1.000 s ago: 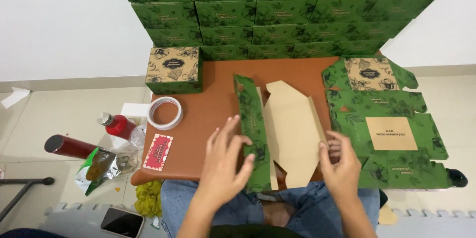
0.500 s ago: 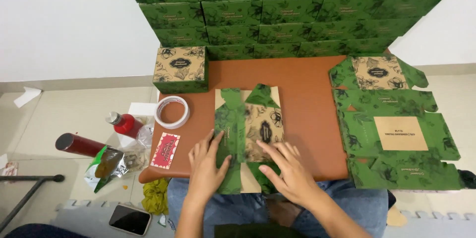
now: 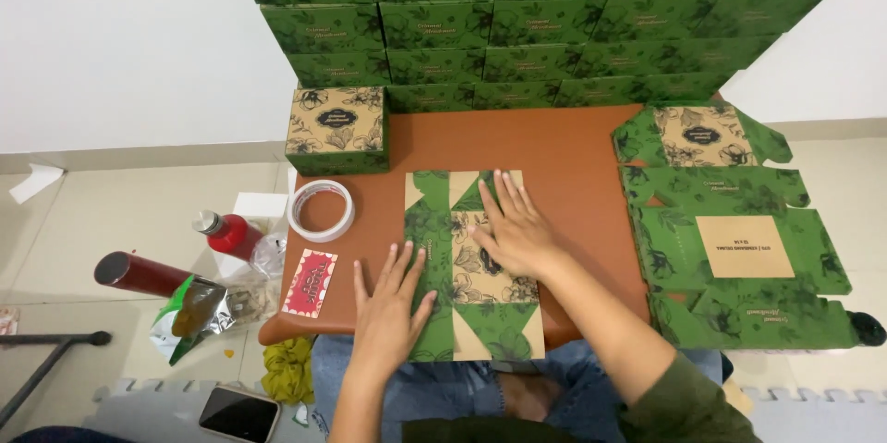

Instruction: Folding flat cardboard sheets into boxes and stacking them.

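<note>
From the head camera, looking down, a folded cardboard box blank [image 3: 473,263], green with leaf print and tan panels, lies flat on the near part of a low reddish-brown table [image 3: 573,152], its near edge reaching over the table's front above the person's knees. The left hand [image 3: 388,300] lies flat on the blank's left green flap, fingers spread and gripping nothing. The right hand [image 3: 516,226] presses palm down on the blank's middle panel, fingers stretched toward the far edge, also open; the two hands are close but not touching. Left of the blank a roll of tape [image 3: 321,209] rests flat on the table, and nearer the front corner lies a small red card [image 3: 310,282]. At the table's far left corner stands a finished box [image 3: 337,129] with a tan patterned lid. Behind the table a wall of stacked green boxes [image 3: 517,18] rises out of the picture. To the right, a pile of unfolded box blanks [image 3: 730,240] lies spread out flat. On the floor to the left are a red bottle [image 3: 226,232], a dark red tube [image 3: 139,272] and a foil pouch [image 3: 189,314], with a phone [image 3: 238,413] further forward.
</note>
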